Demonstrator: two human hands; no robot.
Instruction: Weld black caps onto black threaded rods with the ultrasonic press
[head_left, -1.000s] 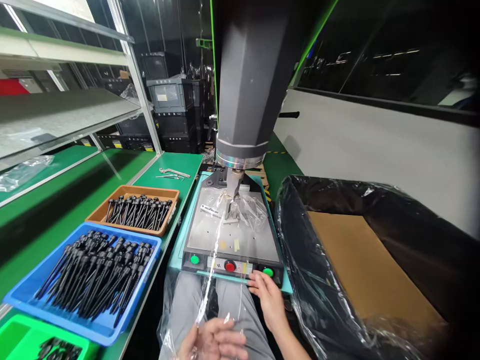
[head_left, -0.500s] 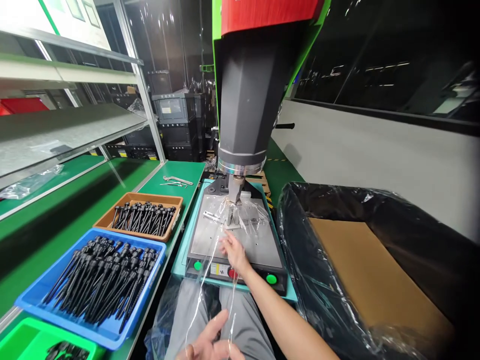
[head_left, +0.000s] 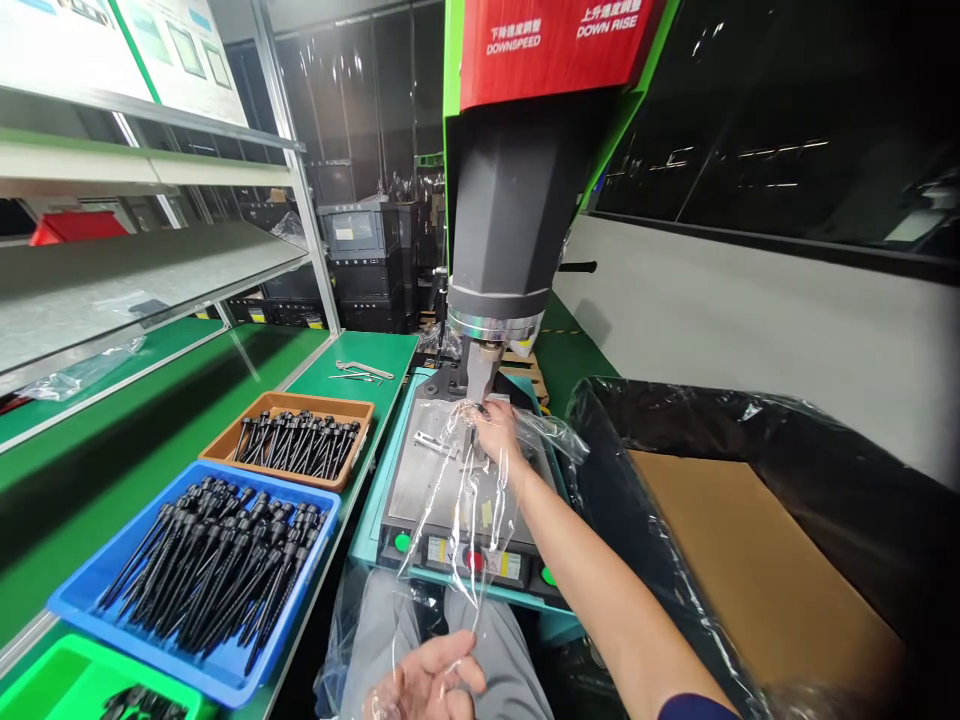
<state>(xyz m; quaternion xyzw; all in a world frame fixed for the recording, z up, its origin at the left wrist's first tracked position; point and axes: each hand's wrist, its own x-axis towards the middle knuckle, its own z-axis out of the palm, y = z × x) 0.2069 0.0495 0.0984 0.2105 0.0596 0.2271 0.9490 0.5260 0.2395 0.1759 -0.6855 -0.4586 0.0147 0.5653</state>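
Observation:
Clear plastic film (head_left: 465, 510), which looks like a bag, stretches from the press head down toward my lap. My right hand (head_left: 499, 435) reaches to the far end of it, just below the metal horn (head_left: 480, 370), with its fingers closed on the gathered plastic. A small dark piece shows at those fingertips; its kind is unclear. Low in the view, my left hand (head_left: 427, 680) is turned palm up with curled fingers, the near end of the film in it. The fixture under the horn is partly covered by film and hand.
Left on the green bench (head_left: 300, 560) are a brown tray (head_left: 217, 440) and a blue tray (head_left: 67, 600) of black rod-like parts, a green bin (head_left: 45, 680) and a wrench (head_left: 364, 368). A plastic-lined box (head_left: 720, 560) stands right. Green buttons (head_left: 403, 542) front the press base.
My right hand has moved forward and up from above the base plate to the plastic under the horn. My left hand's fingers have curled more, and the view has tilted slightly.

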